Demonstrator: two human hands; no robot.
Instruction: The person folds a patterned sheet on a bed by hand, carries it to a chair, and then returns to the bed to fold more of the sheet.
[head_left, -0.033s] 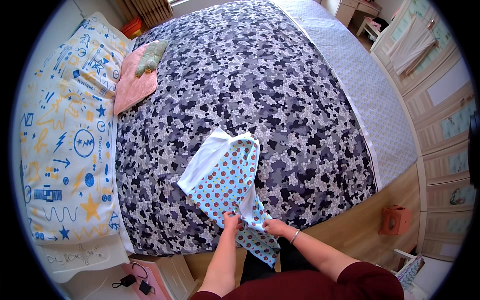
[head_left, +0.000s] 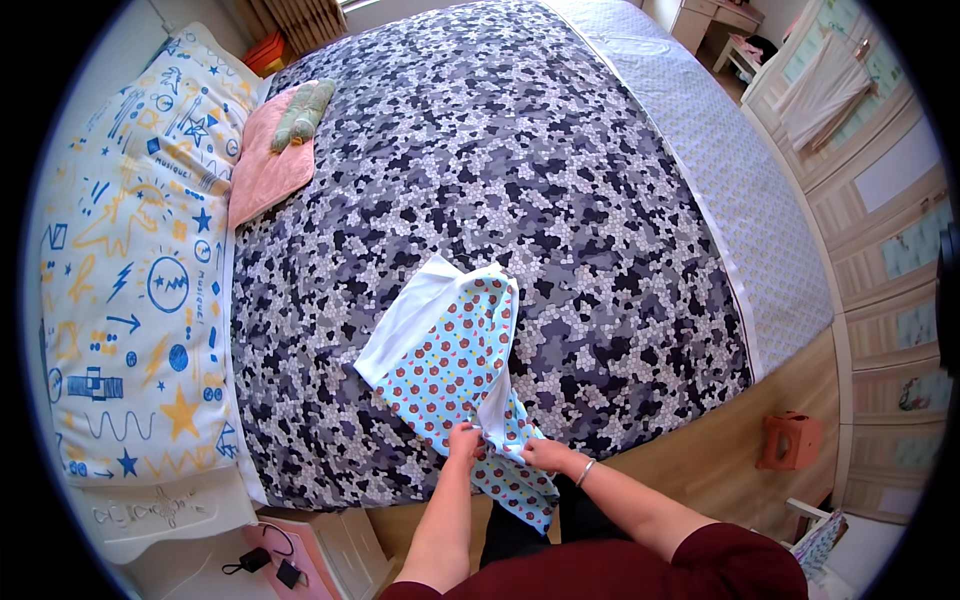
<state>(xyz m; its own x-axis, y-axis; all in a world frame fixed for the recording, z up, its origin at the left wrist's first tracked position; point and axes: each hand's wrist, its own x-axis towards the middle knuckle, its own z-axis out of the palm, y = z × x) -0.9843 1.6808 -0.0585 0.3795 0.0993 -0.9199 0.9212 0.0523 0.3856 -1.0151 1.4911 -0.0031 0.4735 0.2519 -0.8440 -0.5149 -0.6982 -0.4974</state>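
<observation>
A light blue cloth (head_left: 452, 345) with a brown bear print and white underside lies at the bed's near edge. Its upper part is spread on the bed, with a white band (head_left: 405, 310) along the upper left. The lower part hangs over the edge against my dark trousers. My left hand (head_left: 464, 442) pinches the cloth where it folds. A little to the right, my right hand (head_left: 545, 455), below a silver bracelet, grips another part of it. White underside shows in a fold between the hands. The exact kind of cloth item cannot be made out.
Beneath is a wide bed with a grey camouflage-pattern sheet (head_left: 440, 150). A doodle-print pillow (head_left: 150, 260), a pink folded cloth (head_left: 275, 175) and a green plush item (head_left: 303, 115) lie left. An orange stool (head_left: 788, 440) stands on the floor right; wardrobe doors line that side.
My right hand has shifted very slightly left toward my left hand, still gripping the cloth. The spread part on the bed stays as it was.
</observation>
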